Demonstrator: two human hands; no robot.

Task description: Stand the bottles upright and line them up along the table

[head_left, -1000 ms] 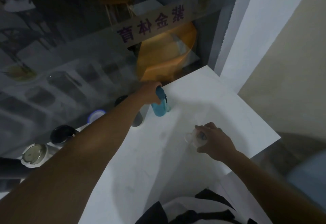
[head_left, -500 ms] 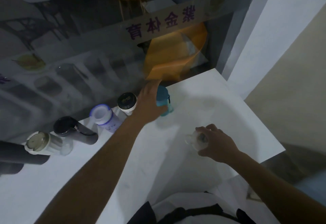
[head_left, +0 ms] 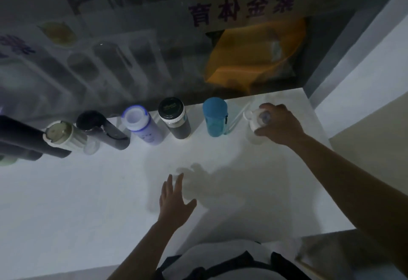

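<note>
Several bottles stand upright in a row along the far edge of the white table [head_left: 88,202]. From the right: a teal bottle [head_left: 215,118], a dark bottle with a black lid [head_left: 175,117], a lilac bottle [head_left: 142,128], a black flask [head_left: 102,129], a cream-lidded clear bottle [head_left: 66,137] and a long dark bottle [head_left: 24,138] at the far left. My right hand [head_left: 279,125] grips a clear bottle with a white cap [head_left: 256,122] at the right end of the row, beside the teal one. My left hand [head_left: 175,200] hovers open over the table's middle, holding nothing.
A glass wall [head_left: 132,48] with purple lettering rises right behind the row and mirrors the bottles. An orange bag [head_left: 254,59] lies behind the glass. The table's right edge [head_left: 331,169] drops off near my right arm. My torso is at the near edge.
My left hand let go of the teal bottle and drew back to the table's middle. My right hand carried the clear bottle from the near right up to the end of the row.
</note>
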